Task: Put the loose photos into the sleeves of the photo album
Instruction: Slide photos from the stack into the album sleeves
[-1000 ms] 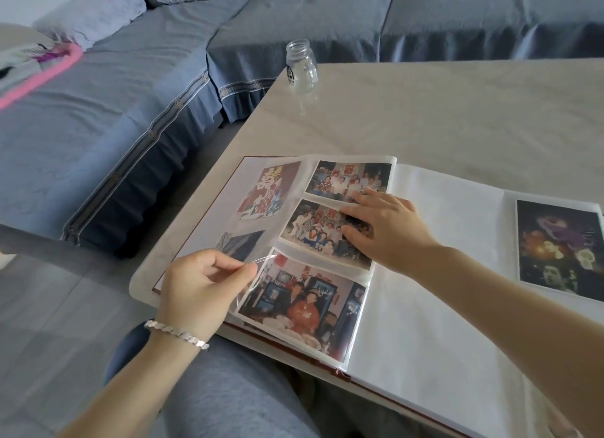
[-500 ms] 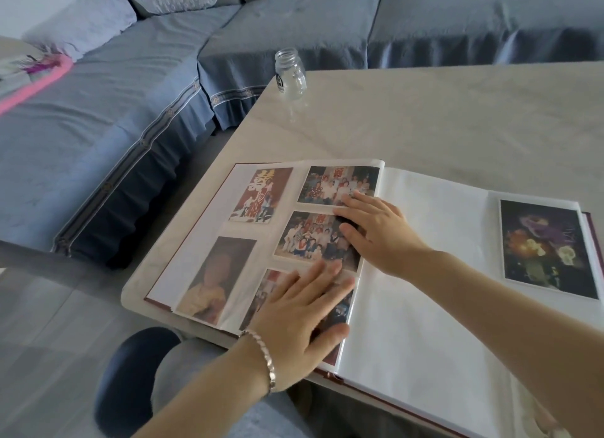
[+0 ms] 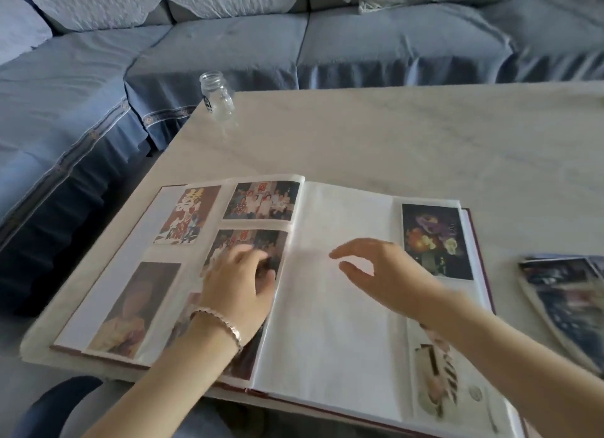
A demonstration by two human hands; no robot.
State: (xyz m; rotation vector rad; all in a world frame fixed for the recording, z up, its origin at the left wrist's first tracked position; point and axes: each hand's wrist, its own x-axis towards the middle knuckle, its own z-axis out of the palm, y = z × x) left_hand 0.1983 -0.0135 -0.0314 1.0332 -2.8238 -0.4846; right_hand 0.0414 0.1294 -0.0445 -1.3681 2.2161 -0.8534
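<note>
While the left hand (image 3: 238, 284) presses, fingers loose, on the filled page of the photo album (image 3: 327, 339), probably to keep it flat, the right hand (image 3: 382, 274) hovers empty and relaxed; the loose photos (image 3: 568, 303) lie beside it on the worktop (image 3: 392, 137).

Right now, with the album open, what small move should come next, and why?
Probably reach the right hand to the loose photos right of the album and take one: it hovers empty over the mostly blank right page, while the left hand rests on the left page.
</note>
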